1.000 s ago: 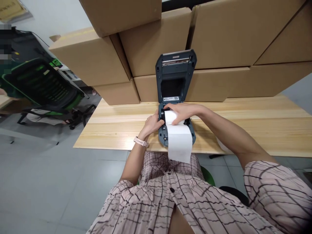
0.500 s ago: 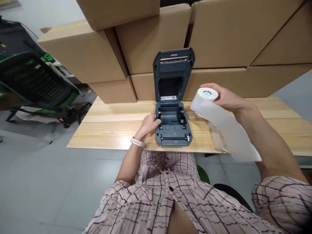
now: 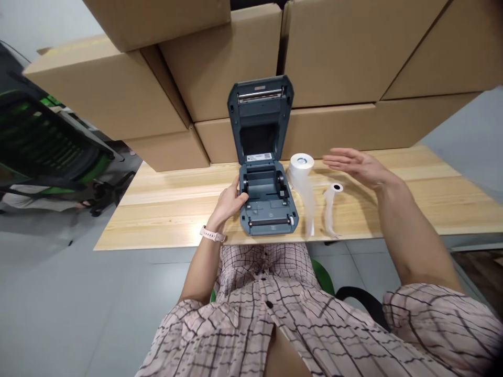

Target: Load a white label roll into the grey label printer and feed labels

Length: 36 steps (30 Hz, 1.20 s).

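A dark grey label printer (image 3: 267,201) stands on the table with its lid (image 3: 259,118) raised and its roll bay bare. My left hand (image 3: 230,201) grips the printer's left side, thumb over the rim and fingers along the outer wall. My right hand (image 3: 359,165) hovers over the table on the right, fingers stretched out, holding nothing. Between it and the printer, a large roll of white labels (image 3: 302,163) stands on end, its loose strip trailing toward the front edge. A smaller white roll (image 3: 332,196) with a dark core stands to its right, its tail also unrolled forward.
Stacked cardboard boxes (image 3: 330,52) form a wall behind the wooden table (image 3: 168,209). The table's front edge runs close to my lap. A dark mesh office chair (image 3: 47,141) is off to the left, and part of a green seat (image 3: 323,276) shows beneath me.
My right hand has set the large label roll down beside the printer and let go, drawing back to the right. The smaller roll is now uncovered. My left hand stays on the printer.
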### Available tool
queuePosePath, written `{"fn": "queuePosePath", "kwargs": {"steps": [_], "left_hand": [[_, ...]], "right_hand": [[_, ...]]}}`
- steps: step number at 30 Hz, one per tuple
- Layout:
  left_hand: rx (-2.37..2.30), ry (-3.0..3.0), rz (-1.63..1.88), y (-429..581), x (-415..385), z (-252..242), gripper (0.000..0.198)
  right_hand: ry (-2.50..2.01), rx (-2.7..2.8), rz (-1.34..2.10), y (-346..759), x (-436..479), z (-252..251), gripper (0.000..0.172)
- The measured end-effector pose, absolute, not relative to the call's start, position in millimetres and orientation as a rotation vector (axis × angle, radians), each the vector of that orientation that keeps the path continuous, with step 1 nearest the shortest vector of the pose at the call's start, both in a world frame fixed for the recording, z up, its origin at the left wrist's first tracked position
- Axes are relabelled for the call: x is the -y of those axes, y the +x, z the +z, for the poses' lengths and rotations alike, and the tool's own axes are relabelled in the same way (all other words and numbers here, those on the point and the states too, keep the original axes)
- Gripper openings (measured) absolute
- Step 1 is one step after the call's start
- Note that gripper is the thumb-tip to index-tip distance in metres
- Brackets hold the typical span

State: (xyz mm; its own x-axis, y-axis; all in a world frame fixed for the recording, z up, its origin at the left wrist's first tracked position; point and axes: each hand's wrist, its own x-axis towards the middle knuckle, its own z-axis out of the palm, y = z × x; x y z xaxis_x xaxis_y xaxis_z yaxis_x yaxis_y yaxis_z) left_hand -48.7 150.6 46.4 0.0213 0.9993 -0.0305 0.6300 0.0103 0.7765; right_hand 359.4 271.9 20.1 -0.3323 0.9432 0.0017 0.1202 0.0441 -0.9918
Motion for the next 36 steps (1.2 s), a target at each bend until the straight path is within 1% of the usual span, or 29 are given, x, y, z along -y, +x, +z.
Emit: {"fn": "queuePosePath", "kwargs": {"steps": [2,5,6,7,9,10,12,15,17,18,20,22,23,25,28,33,34,36], "left_hand": [[-1.678,1.666,0.767,-49,-151,45,0.083],[-1.685,1.654,0.765,-48,-151,43,0.084],[-1.682,1.651,0.772,-48,-151,43,0.084],[-1.680,1.649,0.782,-48,-151,42,0.084],[-1.675,1.643,0.801,-48,-151,41,0.083],[-1.673,1.639,0.808,-48,-151,40,0.082],[-1.670,1.635,0.815,-48,-151,39,0.082],[-1.664,1.625,0.821,-48,-151,38,0.082],[-1.661,1.613,0.840,-47,-151,37,0.081],[-1.658,1.604,0.855,-46,-150,36,0.080],[-1.654,1.589,0.884,-45,-149,34,0.080],[-1.670,1.580,0.895,-44,-148,33,0.079],[-1.685,1.580,0.894,-43,-147,32,0.079],[-1.708,1.583,0.885,-43,-147,32,0.079],[-1.710,1.590,0.875,-43,-148,31,0.079],[-1.698,1.573,0.891,-43,-148,29,0.080],[-1.696,1.569,0.894,-42,-148,29,0.080],[-1.701,1.565,0.893,-41,-147,30,0.080]], "right_hand": [[-1.152,1.555,1.409,378,-251,13,0.059],[-1.209,1.576,1.506,376,-223,-4,0.067],[-1.232,1.568,1.505,370,-216,-10,0.066],[-1.249,1.557,1.491,364,-211,-14,0.063],[-1.219,1.541,1.489,352,-201,-18,0.052],[-1.125,1.560,1.503,348,-197,-16,0.047],[-0.789,1.616,1.517,341,-188,-4,0.045],[-0.271,1.801,1.505,318,-177,35,0.053],[-0.164,2.143,1.487,287,-177,64,0.058],[-0.235,2.366,1.395,268,-179,76,0.057],[-0.478,2.589,1.000,229,-188,89,0.055],[-0.628,2.722,0.681,199,-199,86,0.053],[-0.663,2.772,0.576,189,-203,81,0.053],[-0.679,2.848,0.476,179,-208,69,0.052],[-0.661,2.847,0.466,180,-204,55,0.055],[-0.728,2.603,0.346,186,-181,45,0.056],[-0.740,2.540,0.308,187,-177,44,0.052],[-0.733,2.451,0.247,189,-169,42,0.036]]}}
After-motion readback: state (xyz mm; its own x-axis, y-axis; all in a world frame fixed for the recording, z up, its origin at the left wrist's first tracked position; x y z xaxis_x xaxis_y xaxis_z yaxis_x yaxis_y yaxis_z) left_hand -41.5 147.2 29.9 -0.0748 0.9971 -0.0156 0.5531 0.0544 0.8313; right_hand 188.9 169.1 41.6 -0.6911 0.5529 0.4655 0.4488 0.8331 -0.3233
